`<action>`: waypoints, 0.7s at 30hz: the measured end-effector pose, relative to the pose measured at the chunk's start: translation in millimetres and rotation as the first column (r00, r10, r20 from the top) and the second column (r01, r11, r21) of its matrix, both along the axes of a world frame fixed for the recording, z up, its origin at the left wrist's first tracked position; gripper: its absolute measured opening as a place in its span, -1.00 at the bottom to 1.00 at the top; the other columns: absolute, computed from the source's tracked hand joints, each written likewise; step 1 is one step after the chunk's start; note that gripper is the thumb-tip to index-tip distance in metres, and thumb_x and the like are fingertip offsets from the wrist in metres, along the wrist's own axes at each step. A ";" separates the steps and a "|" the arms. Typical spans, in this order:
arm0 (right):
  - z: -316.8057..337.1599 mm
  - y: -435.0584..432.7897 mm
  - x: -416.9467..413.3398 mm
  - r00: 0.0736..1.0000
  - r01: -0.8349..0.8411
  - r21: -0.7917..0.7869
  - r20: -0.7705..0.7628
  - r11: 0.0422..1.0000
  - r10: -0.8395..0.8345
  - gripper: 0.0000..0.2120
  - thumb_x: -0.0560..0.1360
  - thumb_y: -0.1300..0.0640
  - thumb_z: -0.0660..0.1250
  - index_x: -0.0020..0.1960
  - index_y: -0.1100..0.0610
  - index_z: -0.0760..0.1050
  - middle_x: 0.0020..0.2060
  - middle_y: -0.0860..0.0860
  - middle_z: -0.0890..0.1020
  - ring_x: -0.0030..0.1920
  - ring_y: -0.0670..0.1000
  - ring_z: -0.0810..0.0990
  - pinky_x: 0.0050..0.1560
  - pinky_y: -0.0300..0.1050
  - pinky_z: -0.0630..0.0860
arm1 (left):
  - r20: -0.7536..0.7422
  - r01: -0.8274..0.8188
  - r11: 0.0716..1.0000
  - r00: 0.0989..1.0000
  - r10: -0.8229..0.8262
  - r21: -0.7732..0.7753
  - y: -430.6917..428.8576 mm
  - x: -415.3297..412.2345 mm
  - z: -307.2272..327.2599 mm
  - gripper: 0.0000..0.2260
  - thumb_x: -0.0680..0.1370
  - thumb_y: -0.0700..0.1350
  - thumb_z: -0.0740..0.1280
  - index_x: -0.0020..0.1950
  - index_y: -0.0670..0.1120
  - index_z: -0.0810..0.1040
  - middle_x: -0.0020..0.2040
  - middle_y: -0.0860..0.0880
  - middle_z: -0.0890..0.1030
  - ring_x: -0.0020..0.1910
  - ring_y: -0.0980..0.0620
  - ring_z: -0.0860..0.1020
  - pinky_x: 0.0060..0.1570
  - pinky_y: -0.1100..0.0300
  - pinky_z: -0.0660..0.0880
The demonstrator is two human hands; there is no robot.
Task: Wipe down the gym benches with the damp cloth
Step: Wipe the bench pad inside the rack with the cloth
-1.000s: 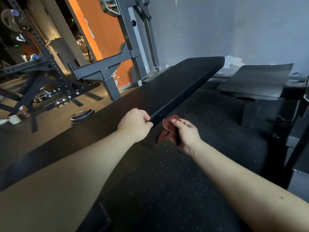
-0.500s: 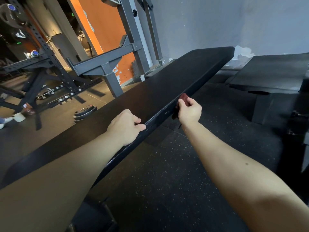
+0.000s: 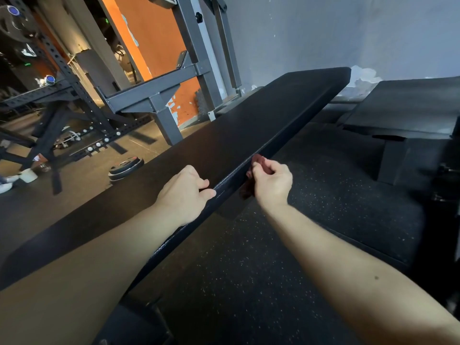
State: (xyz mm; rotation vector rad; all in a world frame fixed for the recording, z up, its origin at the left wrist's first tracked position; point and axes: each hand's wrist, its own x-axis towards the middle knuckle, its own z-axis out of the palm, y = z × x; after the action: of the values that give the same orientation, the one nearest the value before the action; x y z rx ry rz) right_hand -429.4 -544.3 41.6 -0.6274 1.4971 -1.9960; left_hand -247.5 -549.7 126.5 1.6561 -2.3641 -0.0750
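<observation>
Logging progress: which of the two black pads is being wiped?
The long bench pad: the right hand holds the red cloth against its side edge, the left hand grips it. The pad by the wall is untouched.

The right hand (image 3: 272,181) has brought the red cloth (image 3: 261,161) up against the bench (image 3: 249,125) side edge at frame centre.

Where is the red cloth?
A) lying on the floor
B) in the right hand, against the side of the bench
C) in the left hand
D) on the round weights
B: the right hand grips the red cloth and holds it against the side edge of the black bench.
</observation>
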 end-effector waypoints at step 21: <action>1.4 5.0 13.3 0.995 0.033 0.043 -0.092 0.999 -0.029 -0.90 0.57 0.15 0.46 -0.06 0.18 0.68 0.04 0.10 0.60 -0.22 -0.27 0.65 -0.28 -0.49 0.49 | -0.068 0.009 1.000 0.998 -0.011 -0.020 0.6 2.0 -3.9 -0.64 0.60 0.08 0.38 0.35 -0.05 0.57 0.05 0.13 0.47 0.00 0.09 0.52 -0.05 0.22 0.42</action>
State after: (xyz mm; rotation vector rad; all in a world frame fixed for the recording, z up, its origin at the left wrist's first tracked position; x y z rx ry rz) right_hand -416.1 -539.3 43.1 -0.6896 1.6096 -1.9754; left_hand -245.4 -549.1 122.6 1.6073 -2.3159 -0.1082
